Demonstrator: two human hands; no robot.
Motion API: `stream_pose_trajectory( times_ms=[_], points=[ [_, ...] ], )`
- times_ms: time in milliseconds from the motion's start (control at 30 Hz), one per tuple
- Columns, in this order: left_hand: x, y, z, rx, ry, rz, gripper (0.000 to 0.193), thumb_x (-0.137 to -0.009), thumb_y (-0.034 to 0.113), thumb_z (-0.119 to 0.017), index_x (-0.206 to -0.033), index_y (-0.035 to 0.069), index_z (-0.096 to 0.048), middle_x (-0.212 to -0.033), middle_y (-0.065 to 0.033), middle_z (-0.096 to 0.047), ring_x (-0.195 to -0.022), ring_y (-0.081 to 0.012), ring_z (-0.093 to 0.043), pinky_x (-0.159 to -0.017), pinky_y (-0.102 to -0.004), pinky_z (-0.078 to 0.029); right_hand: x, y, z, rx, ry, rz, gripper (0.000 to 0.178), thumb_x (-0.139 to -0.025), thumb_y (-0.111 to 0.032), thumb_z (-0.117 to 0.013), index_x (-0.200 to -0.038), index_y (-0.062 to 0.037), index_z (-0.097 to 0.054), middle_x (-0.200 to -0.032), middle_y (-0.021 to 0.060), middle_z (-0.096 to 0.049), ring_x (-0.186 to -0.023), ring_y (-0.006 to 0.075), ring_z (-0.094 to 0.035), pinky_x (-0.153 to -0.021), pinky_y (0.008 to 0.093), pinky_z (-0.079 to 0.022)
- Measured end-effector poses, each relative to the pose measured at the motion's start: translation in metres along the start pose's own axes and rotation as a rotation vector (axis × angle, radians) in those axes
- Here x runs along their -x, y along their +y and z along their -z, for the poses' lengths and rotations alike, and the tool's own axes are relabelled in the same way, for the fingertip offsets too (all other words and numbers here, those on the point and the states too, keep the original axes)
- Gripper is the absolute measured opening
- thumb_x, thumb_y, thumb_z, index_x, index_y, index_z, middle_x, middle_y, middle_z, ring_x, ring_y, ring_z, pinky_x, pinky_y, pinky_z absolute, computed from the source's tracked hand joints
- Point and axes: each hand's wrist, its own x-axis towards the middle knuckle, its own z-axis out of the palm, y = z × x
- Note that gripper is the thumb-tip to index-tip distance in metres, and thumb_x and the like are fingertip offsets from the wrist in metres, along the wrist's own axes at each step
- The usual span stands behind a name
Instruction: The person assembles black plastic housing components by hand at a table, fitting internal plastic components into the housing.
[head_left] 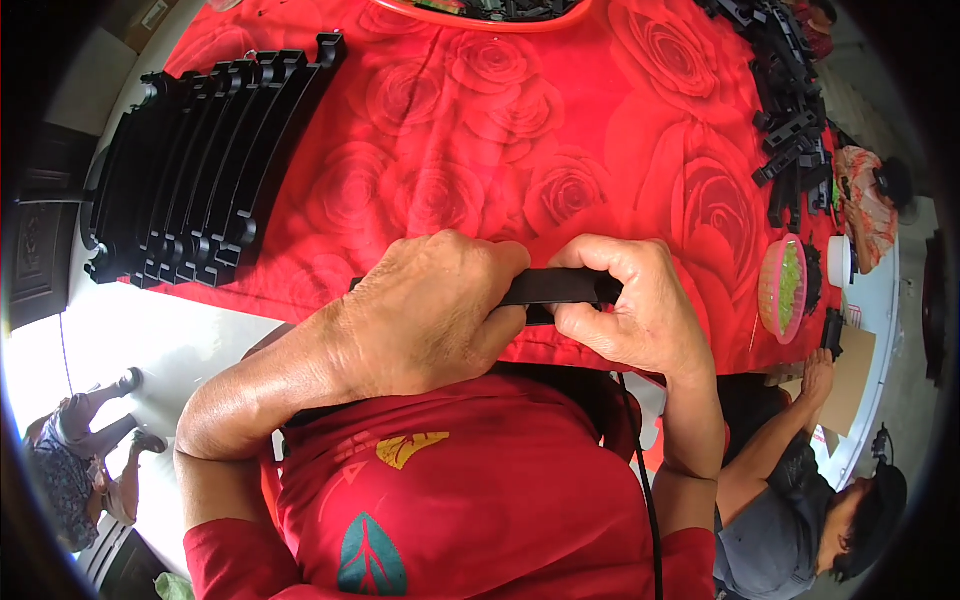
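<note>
My left hand [440,310] is closed around one end of a black plastic part [553,288], covering most of that end. At the part's other end, my right hand [635,305] grips it between a bent forefinger and the thumb. The part is narrow and lies roughly level, just above the near edge of the table. Its exact kind cannot be made out, since my fingers hide both ends. A small dark end sticks out left of my left hand.
Long black plastic strips [215,170] lie side by side at the left of the red rose-patterned tablecloth [480,130]. A red basin [480,20] stands at the back, loose black parts [790,130] at the right, near a pink basket [783,300]. A co-worker [790,500] sits on the right.
</note>
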Motion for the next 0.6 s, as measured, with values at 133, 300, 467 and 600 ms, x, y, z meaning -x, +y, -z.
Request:
stream_pose_trajectory(
  times_ms=[133, 300, 467, 600],
  points=[
    [0.000, -0.004, -0.005, -0.001, 0.001, 0.011, 0.014, -0.089, 0.006, -0.066, -0.100, -0.002, -0.066, -0.079, -0.0245, -0.066, -0.077, -0.0456, -0.069, -0.068, -0.0526, -0.052, -0.003, 0.005, -0.007, 0.022, 0.029, -0.018, 0.016, -0.078, -0.007, -0.075, -0.092, 0.0003, -0.075, -0.065, 0.0113, -0.066, -0.059, 0.0128, -0.065, -0.055, 0.0326, -0.049],
    [0.001, -0.004, -0.003, 0.041, 0.015, -0.008, 0.013, -0.090, 0.006, -0.065, -0.100, -0.003, -0.066, -0.079, -0.0249, -0.066, -0.077, -0.0459, -0.069, -0.068, -0.0521, -0.052, -0.006, 0.003, 0.001, 0.025, -0.049, 0.022, 0.018, -0.078, -0.006, -0.075, -0.096, 0.0005, -0.076, -0.067, 0.0127, -0.067, -0.059, 0.0142, -0.066, -0.056, 0.0326, -0.050],
    [0.001, -0.009, 0.001, 0.006, -0.020, -0.013, 0.018, -0.091, 0.009, -0.064, -0.104, -0.003, -0.067, -0.084, -0.0248, -0.069, -0.081, -0.0440, -0.071, -0.070, -0.0514, -0.052, -0.004, 0.003, -0.003, -0.048, -0.044, 0.100, 0.021, -0.080, -0.006, -0.074, -0.100, 0.0003, -0.076, -0.071, 0.0138, -0.070, -0.062, 0.0153, -0.068, -0.059, 0.0328, -0.052],
    [0.001, -0.004, 0.001, -0.015, 0.005, -0.006, 0.018, -0.090, 0.009, -0.064, -0.104, -0.002, -0.067, -0.085, -0.0245, -0.069, -0.084, -0.0435, -0.072, -0.072, -0.0510, -0.054, -0.006, 0.003, -0.001, -0.006, -0.038, 0.099, 0.020, -0.081, -0.005, -0.074, -0.101, -0.0001, -0.077, -0.072, 0.0132, -0.071, -0.064, 0.0160, -0.070, -0.059, 0.0325, -0.053]
  ],
)
